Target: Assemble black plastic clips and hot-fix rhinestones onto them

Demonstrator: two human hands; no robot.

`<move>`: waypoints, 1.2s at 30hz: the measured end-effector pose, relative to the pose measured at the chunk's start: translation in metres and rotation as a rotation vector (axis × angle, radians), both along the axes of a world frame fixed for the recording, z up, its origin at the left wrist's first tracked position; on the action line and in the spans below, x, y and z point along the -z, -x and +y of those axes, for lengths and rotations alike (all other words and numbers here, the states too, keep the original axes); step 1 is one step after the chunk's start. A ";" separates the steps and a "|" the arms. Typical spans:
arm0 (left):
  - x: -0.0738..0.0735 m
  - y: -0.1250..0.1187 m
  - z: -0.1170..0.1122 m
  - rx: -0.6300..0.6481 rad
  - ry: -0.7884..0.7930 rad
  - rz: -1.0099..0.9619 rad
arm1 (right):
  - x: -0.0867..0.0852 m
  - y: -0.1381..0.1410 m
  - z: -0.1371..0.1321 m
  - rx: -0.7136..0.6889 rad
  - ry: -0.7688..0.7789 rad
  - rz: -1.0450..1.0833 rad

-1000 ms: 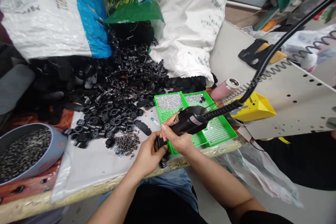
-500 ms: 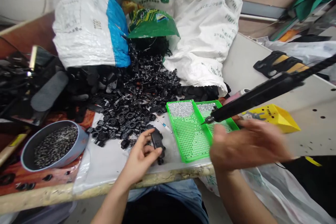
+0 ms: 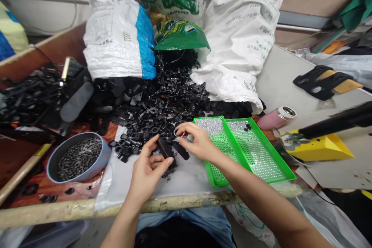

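The left hand (image 3: pixel 148 167) was clenched round a black part (image 3: pixel 164 147), thumb and fingers gripping its lower end just above the white sheet (image 3: pixel 186 180) at the front of the worktop (image 3: pixel 58 215). The right hand (image 3: pixel 198 142) lay just beside it, palm down. Its fingertips (image 3: pixel 178 131) were curled at the near edge of the pile (image 3: pixel 162 97) of black parts, and I could not tell whether they had pinched anything. A second black piece (image 3: pixel 181 151) lay under that hand on the sheet.

To the right sat a green tray (image 3: pixel 255 155) with small silver bits heaped at its far end. Beyond it lay a pink flask (image 3: pixel 276 118) on its side, with a black driver (image 3: pixel 334 122) above a yellow box (image 3: pixel 322 149). Left of the hands stood a grey bowl (image 3: pixel 100 161) of small dark pieces. White sacks (image 3: pixel 232 46) rose behind the pile.
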State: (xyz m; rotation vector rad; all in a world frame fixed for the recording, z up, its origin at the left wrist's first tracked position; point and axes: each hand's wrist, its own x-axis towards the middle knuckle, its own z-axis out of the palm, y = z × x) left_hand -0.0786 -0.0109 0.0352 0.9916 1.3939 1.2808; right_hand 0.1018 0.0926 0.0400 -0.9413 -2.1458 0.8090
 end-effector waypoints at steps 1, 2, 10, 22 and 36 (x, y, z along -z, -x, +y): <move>-0.001 -0.002 0.000 -0.005 -0.017 -0.006 | -0.002 -0.001 -0.008 -0.026 0.063 0.135; -0.002 -0.004 0.000 -0.012 -0.034 -0.006 | -0.004 -0.001 -0.016 -0.048 0.123 0.237; -0.006 -0.017 -0.002 0.006 -0.098 0.158 | -0.003 -0.008 -0.034 -0.028 0.320 0.365; -0.016 -0.023 -0.001 0.023 -0.163 0.395 | 0.000 -0.023 -0.041 0.060 0.404 0.369; 0.004 -0.049 0.002 0.247 -0.120 0.349 | -0.023 -0.069 -0.071 0.602 -0.513 0.127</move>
